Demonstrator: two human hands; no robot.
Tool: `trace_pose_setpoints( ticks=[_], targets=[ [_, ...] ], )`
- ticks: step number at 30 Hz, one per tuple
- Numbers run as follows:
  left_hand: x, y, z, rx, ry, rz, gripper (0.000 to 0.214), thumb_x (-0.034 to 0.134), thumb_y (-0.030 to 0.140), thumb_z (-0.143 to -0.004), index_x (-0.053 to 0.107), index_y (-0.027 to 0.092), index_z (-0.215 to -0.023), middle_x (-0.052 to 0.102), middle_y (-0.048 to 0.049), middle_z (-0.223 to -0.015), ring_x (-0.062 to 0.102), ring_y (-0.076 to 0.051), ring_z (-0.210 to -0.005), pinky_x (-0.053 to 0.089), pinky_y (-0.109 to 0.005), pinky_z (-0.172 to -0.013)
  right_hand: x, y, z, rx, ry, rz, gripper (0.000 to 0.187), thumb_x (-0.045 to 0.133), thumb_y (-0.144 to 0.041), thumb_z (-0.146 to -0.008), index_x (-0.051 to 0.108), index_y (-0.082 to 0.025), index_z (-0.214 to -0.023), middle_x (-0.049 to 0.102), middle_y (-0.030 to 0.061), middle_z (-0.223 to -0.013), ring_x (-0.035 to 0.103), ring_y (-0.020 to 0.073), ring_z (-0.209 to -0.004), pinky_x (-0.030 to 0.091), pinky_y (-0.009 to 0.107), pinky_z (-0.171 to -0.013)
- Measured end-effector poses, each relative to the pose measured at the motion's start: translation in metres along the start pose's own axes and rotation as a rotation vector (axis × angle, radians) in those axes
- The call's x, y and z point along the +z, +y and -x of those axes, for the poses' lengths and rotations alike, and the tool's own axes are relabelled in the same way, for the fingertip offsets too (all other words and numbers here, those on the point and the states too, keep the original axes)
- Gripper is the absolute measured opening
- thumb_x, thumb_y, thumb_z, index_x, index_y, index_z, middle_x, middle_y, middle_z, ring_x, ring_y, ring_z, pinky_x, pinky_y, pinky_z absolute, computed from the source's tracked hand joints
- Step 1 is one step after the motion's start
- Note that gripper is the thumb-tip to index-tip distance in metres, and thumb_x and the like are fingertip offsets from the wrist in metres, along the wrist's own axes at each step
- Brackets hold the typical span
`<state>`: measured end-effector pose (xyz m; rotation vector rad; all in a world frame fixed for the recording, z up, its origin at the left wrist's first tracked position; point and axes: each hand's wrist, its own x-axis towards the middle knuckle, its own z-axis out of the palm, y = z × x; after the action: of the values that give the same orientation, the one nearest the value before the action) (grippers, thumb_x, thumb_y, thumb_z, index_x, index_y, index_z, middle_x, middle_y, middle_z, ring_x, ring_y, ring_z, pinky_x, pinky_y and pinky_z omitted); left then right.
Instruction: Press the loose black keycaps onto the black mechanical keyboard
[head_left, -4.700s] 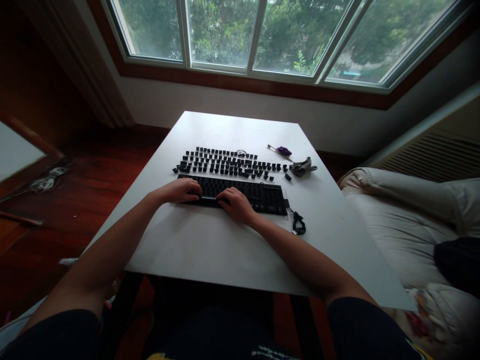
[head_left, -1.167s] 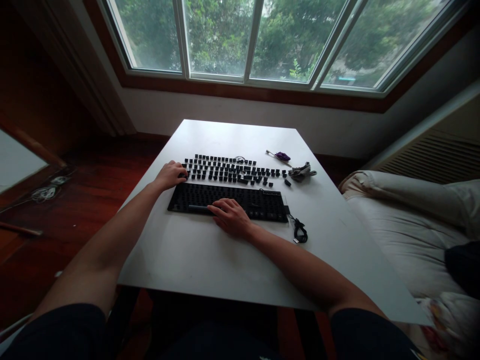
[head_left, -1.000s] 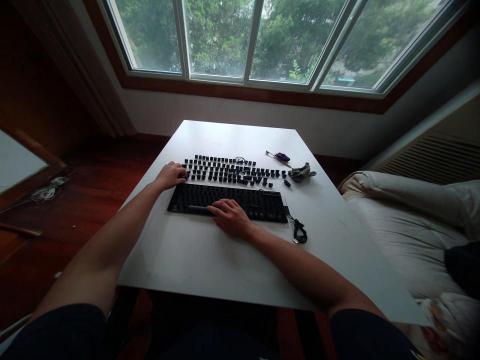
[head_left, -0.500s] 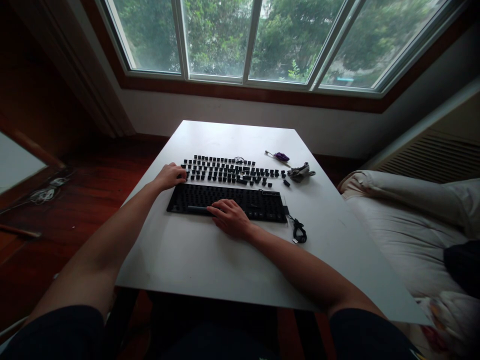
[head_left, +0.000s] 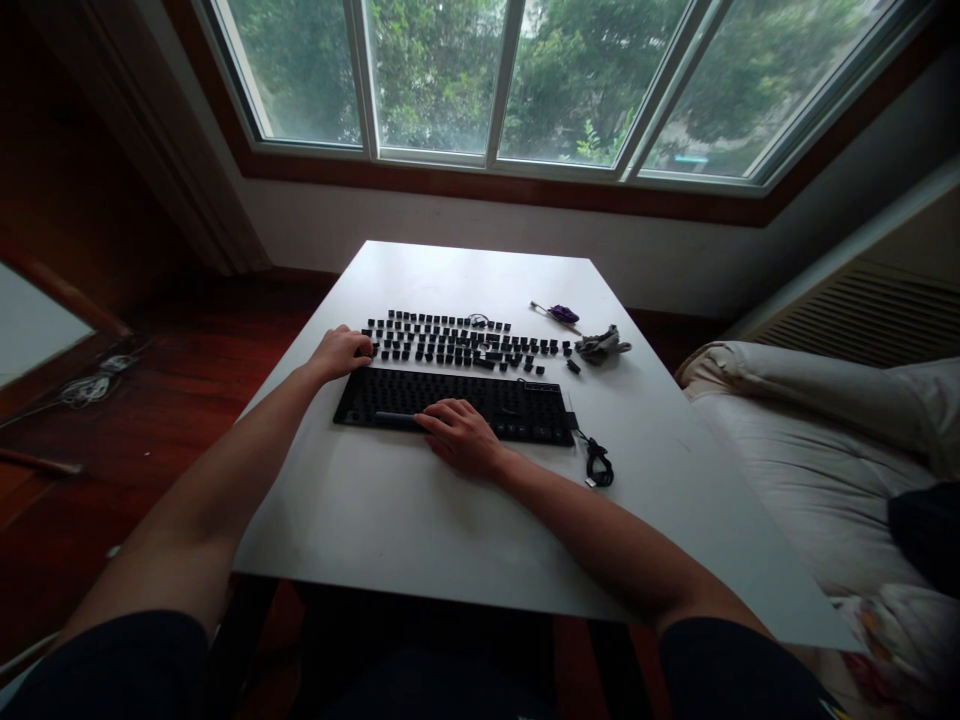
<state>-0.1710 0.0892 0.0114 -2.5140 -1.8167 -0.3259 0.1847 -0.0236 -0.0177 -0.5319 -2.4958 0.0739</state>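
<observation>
A black keyboard base (head_left: pixel 480 398) with its caps taken off lies across the middle of the white table (head_left: pixel 420 540). Behind it, several loose black keycaps (head_left: pixel 457 340) sit in rows. My left hand (head_left: pixel 341 352) is at the left end of those rows, its fingers curled, with the fingertips pinched on a keycap there. My right hand (head_left: pixel 461 437) rests palm down on the keyboard's front edge, its fingers stretched over the long bar at the bottom row and holding nothing.
The keyboard's coiled cable (head_left: pixel 598 463) lies at its right end. A small purple tool (head_left: pixel 564 313) and a grey cloth (head_left: pixel 604 343) lie behind it. A bed with pale bedding (head_left: pixel 810 440) stands close on the right, and windows (head_left: pixel 450 70) are beyond the table.
My left hand has left the keyboard and gone up-left to the end of the keycap rows. In the last second it has barely shifted. My right hand has stayed put.
</observation>
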Motion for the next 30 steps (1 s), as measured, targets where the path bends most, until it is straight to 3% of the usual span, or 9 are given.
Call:
trace_pose_setpoints(
  ticks=[10,17,26,30],
  targets=[
    [-0.007,0.005,0.001,0.025,0.044,0.1,0.018,0.066,0.034,-0.081,0.074,0.025,-0.094,0.076,-0.0025,-0.097,0.061,-0.026,-0.098,0.043,-0.037,-0.089,0.0,0.001,0.0,-0.004,0.002,-0.006,0.036,0.057,-0.026,-0.1,0.062,-0.021,-0.135,0.068,0.0118,-0.124,0.057,0.0263,-0.117,0.046,0.044,-0.099],
    [-0.032,0.033,0.032,0.088,0.063,0.34,0.021,0.064,0.035,-0.084,0.072,0.021,-0.097,0.072,-0.0043,-0.099,0.062,-0.021,-0.088,0.048,-0.032,-0.082,0.0,0.0,0.0,-0.001,-0.012,-0.005,0.034,0.056,-0.026,-0.101,0.063,-0.021,-0.134,0.068,0.0115,-0.124,0.057,0.0263,-0.117,0.046,0.044,-0.099],
    [-0.056,0.064,0.074,0.17,-0.351,0.458,0.024,0.064,0.04,-0.085,0.071,0.021,-0.1,0.071,-0.003,-0.097,0.062,-0.018,-0.085,0.048,-0.026,-0.075,0.004,-0.001,0.0,0.004,-0.013,-0.007,0.034,0.056,-0.026,-0.101,0.063,-0.021,-0.133,0.068,0.0114,-0.125,0.057,0.0265,-0.116,0.046,0.045,-0.099],
    [-0.056,0.07,0.082,0.219,-0.403,0.469,0.022,0.063,0.037,-0.086,0.071,0.021,-0.098,0.069,-0.0041,-0.097,0.061,-0.018,-0.086,0.047,-0.025,-0.075,0.006,-0.002,0.0,0.01,-0.013,-0.018,0.034,0.057,-0.027,-0.101,0.063,-0.023,-0.134,0.068,0.0113,-0.125,0.058,0.0263,-0.116,0.046,0.045,-0.099]
  ],
)
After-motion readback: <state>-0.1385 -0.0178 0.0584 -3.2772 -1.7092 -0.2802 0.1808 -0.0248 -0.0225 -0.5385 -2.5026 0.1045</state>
